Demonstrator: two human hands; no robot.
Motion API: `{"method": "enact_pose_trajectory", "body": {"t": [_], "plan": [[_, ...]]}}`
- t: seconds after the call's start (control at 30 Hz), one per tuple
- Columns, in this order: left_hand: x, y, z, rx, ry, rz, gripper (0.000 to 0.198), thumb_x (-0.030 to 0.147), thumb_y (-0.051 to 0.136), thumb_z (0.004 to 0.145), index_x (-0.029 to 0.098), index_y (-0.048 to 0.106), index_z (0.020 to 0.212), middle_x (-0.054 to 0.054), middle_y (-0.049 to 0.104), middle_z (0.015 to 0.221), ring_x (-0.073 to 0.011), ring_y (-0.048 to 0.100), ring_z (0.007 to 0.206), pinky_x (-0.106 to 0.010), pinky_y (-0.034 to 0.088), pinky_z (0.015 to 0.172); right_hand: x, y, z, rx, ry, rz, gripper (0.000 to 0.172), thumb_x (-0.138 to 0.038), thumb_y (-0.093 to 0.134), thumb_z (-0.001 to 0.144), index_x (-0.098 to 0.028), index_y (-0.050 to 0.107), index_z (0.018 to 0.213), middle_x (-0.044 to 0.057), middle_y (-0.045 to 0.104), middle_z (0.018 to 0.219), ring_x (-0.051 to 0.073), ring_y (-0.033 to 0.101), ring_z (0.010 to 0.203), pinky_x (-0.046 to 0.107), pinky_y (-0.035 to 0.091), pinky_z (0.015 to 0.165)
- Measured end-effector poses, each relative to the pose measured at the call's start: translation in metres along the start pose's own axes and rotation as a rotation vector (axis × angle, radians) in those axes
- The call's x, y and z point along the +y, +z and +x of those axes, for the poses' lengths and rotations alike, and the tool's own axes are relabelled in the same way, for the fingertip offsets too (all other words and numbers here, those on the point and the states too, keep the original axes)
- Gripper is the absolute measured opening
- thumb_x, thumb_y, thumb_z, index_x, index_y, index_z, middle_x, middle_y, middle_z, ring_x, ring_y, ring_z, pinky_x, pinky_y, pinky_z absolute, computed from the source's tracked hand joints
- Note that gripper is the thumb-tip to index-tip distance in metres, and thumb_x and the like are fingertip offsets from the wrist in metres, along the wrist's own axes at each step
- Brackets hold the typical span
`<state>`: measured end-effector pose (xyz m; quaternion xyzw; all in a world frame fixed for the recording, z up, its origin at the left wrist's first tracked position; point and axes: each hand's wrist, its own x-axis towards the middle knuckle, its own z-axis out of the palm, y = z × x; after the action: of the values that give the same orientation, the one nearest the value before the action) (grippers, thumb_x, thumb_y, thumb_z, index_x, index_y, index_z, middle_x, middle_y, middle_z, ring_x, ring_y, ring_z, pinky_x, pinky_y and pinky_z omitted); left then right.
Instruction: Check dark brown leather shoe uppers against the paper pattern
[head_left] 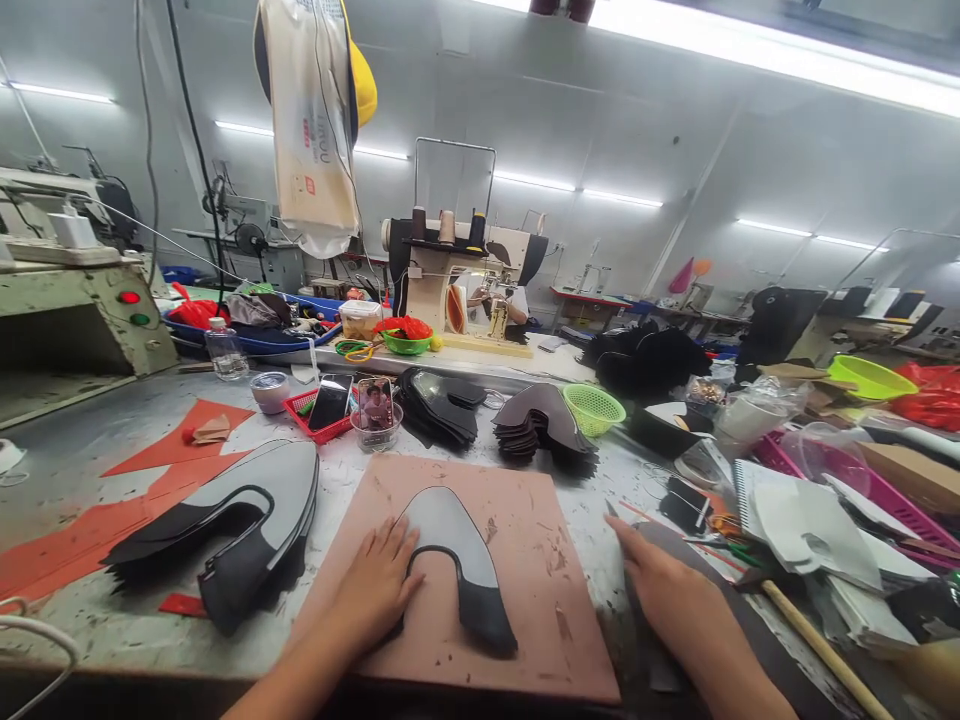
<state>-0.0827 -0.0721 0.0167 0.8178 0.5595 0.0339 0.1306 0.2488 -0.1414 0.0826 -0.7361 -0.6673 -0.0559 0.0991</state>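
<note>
My left hand (382, 580) lies with its fingers spread, pressing on the left side of a grey and black U-shaped shoe upper piece (439, 515). The piece rests flat on a pinkish board (525, 540), its curved end away from me. Right of the board, my right hand (671, 590) is held with the index finger stretched forward. A thin pointed tool (610, 508) shows just past that fingertip; most of it is hidden by the hand. On the left lies a stack of similar upper pieces (292, 480), black and grey with dark piping.
Behind the board are stacks of dark pieces (439, 405) and grey pieces (540, 410), a green basket (592, 408), a phone (375, 403) and a red basket (319, 428). A sewing machine (465, 270) stands farther back. At right are a notebook (757, 510) and a wooden stick (821, 645).
</note>
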Motion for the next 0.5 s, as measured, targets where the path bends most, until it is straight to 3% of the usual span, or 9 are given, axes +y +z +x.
{"method": "enact_pose_trajectory", "body": {"t": [0.1,0.2,0.27,0.37,0.43,0.5], "plan": [[0.013,-0.002,-0.005,0.069,-0.039,-0.058,0.065,0.052,0.045,0.075,0.016,0.037,0.128,-0.013,0.022,0.140,-0.0313,0.009,0.129,-0.051,0.012,0.104,-0.037,-0.027,-0.004,0.078,-0.298,0.237,0.040,-0.016,0.034,0.079,-0.030,0.056,0.109,0.003,0.065,0.100,0.018,0.063,0.078,0.025,0.050,0.061],[0.024,-0.017,-0.008,0.154,0.096,-0.293,0.081,0.058,0.055,0.066,0.018,0.029,0.132,-0.013,0.016,0.142,-0.0315,0.005,0.130,-0.053,0.012,0.103,-0.071,-0.049,-0.006,0.089,-0.541,0.462,0.035,-0.018,0.037,0.081,-0.027,0.060,0.104,0.005,0.065,0.100,0.017,0.062,0.083,0.025,0.050,0.068],[0.029,-0.036,-0.008,0.145,0.206,-0.568,0.088,0.058,0.058,0.063,0.020,0.023,0.134,-0.012,0.019,0.142,-0.0300,0.013,0.130,-0.050,0.017,0.103,-0.088,-0.057,-0.003,0.059,-0.632,0.638,0.033,-0.018,0.038,0.083,-0.027,0.059,0.106,0.005,0.065,0.097,0.015,0.062,0.082,0.024,0.050,0.069],[0.033,-0.066,-0.006,-0.062,0.278,-1.043,0.084,0.056,0.063,0.060,0.019,0.033,0.129,-0.012,0.044,0.129,-0.0297,0.038,0.118,-0.043,0.033,0.097,-0.103,-0.054,0.009,0.044,-0.587,0.854,0.033,-0.020,0.044,0.081,-0.028,0.057,0.111,0.005,0.063,0.099,0.016,0.059,0.088,0.027,0.048,0.077],[0.033,-0.077,-0.007,-0.204,0.177,-1.283,0.071,0.050,0.063,0.062,0.017,0.044,0.122,-0.010,0.060,0.111,-0.0279,0.053,0.103,-0.039,0.042,0.087,-0.108,-0.039,0.019,0.007,-0.470,0.958,0.038,-0.020,0.048,0.077,-0.028,0.054,0.114,0.004,0.058,0.110,0.019,0.053,0.102,0.034,0.043,0.088],[0.031,-0.076,-0.009,-0.248,-0.007,-1.427,0.062,0.046,0.062,0.066,0.017,0.048,0.118,-0.008,0.066,0.097,-0.0248,0.060,0.091,-0.035,0.046,0.080,-0.112,-0.017,0.025,-0.102,-0.328,1.070,0.045,-0.017,0.050,0.072,-0.026,0.052,0.116,0.003,0.054,0.119,0.020,0.046,0.112,0.038,0.035,0.096]]}}
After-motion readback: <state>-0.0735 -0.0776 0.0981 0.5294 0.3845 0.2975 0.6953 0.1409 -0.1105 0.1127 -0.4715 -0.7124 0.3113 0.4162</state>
